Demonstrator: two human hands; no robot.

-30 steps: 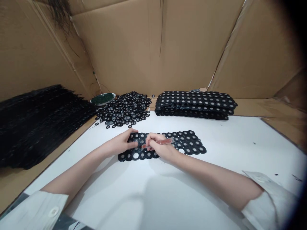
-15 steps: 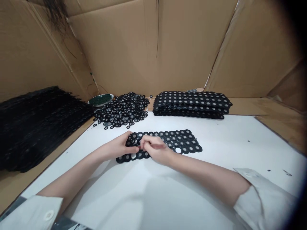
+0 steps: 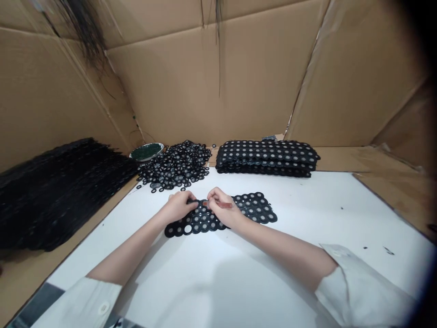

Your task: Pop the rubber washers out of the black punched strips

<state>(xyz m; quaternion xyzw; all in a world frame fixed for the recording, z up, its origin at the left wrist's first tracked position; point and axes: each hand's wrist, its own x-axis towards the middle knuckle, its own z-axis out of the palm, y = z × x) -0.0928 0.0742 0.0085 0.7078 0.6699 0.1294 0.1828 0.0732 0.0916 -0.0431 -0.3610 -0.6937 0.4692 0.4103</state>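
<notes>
Head view, nearest first: two white sleeves [image 3: 358,287] frame the bottom edge, and both bare forearms reach out over the white table [image 3: 239,278].

The left hand [image 3: 179,206] lies on the near-left part of the sheet of black rings [image 3: 254,207], fingers drawn together at its far edge. I cannot tell whether they pinch the sheet or only press on it. The right hand [image 3: 223,212] is closed, pinching a thin reddish tool [image 3: 223,204] whose tip points toward the left fingertips.

The sheet lies flat in the middle of the table, under and between both hands. It looks thin, light and floppy, a web of small rings joined only at narrow points. It would likely sag if lifted by one corner, and single rings could snap out. Holding it flat by an edge with spread fingers seems safest. The tool is slim and probably slippery, best gripped near its tip.

Farther back, a pile of loose rings [image 3: 177,166] sits left of centre, with a stack of sheets [image 3: 268,157] just beside it on the right. A green dish [image 3: 147,151] sits behind the pile, and a dark heap [image 3: 51,191] runs along the left. Cardboard walls [image 3: 205,91] close it all in.

The hands hide the tool's tip and the rings beneath it. The heap is too dark to make out, and the right edge of the picture fades to black.
</notes>
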